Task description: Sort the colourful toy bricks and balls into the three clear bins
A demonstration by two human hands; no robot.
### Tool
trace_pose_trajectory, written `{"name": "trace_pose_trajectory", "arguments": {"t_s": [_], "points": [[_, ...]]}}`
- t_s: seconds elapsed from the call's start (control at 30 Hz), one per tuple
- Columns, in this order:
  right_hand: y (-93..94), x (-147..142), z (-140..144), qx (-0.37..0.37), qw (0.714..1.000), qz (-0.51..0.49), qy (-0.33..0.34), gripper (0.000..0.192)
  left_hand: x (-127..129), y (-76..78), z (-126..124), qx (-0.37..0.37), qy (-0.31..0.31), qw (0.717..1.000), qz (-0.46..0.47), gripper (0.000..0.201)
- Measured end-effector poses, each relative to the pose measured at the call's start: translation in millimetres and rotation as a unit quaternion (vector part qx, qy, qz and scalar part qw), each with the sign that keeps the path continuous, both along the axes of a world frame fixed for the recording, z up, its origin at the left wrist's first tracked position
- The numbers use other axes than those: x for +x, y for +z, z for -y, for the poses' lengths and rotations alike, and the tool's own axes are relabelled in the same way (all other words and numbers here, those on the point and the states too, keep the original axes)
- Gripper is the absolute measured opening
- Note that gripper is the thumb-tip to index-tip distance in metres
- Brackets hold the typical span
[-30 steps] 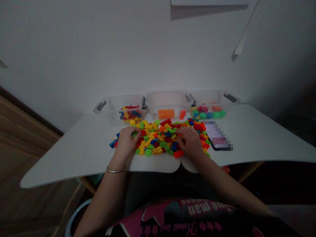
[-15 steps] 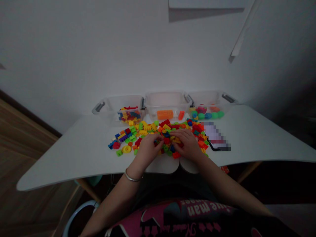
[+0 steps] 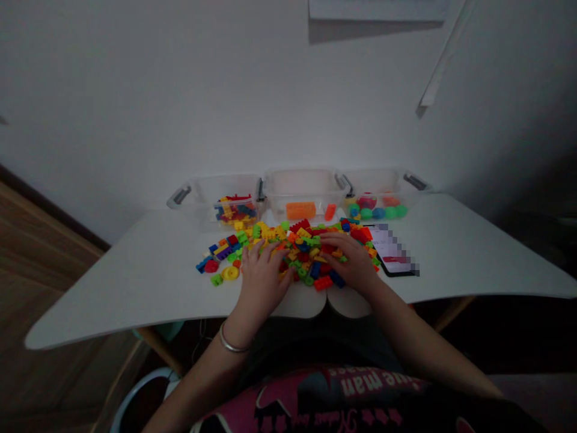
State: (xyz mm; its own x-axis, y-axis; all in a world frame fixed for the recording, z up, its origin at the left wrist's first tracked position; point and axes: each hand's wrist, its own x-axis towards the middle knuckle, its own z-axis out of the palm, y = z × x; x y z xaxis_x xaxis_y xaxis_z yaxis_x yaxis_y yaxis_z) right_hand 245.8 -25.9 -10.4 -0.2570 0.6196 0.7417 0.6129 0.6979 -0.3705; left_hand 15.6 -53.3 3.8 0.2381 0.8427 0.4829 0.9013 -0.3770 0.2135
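Observation:
A heap of colourful plastic building blocks (image 3: 306, 257) is spread over the front middle of the white table. My left hand (image 3: 261, 278) rests on the left part of the heap, fingers spread and nothing visibly gripped. On the right side, my right hand (image 3: 352, 260) reaches over the blocks with its fingers stretched and the thumb apart; I see no block held in it. Close by the right hand lie a dark blue block (image 3: 336, 278) and an orange-red block (image 3: 323, 282). A yellow round piece (image 3: 230, 273) lies left of my left hand. Blocks under the fingers are hidden.
Along the wall stand three clear bins: the left bin (image 3: 202, 186) with mixed pieces, the middle bin (image 3: 300, 180) with orange pieces, the right bin (image 3: 376, 180) with green, blue and red pieces. A phone-like device (image 3: 387, 246) lies right of the heap.
My left hand has shifted left and spread its fingers. My right hand has moved slightly right and opened from around yellow pieces, and a dark blue block now shows near it.

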Motion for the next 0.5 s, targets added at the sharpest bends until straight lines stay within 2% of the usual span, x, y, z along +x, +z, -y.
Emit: {"name": "trace_pose_trajectory", "arguments": {"t_s": [0.1,0.17,0.23,0.33,0.5], "points": [[22.7,26.1,-10.4,0.072,0.984,-0.069,-0.146,0.019,-21.0,-9.8,-0.2,0.025,0.083,0.995,-0.04,0.042],[37.1,47.1,-23.3,0.086,0.967,-0.118,-0.207,0.02,-31.5,-17.2,-3.1,0.034,0.122,0.991,-0.047,0.048],[47.0,68.0,-40.7,0.07,0.959,-0.152,-0.23,0.024,-37.1,-23.5,-5.8,0.034,0.132,0.989,-0.05,0.051],[52.1,93.4,-70.9,0.061,0.942,-0.171,-0.284,0.024,-38.0,-30.4,-6.4,0.033,0.117,0.991,-0.06,0.051],[48.5,108.6,-108.0,-0.001,0.936,-0.132,-0.326,0.03,-34.3,-35.7,-1.6,0.043,0.114,0.991,-0.062,0.05]]}}
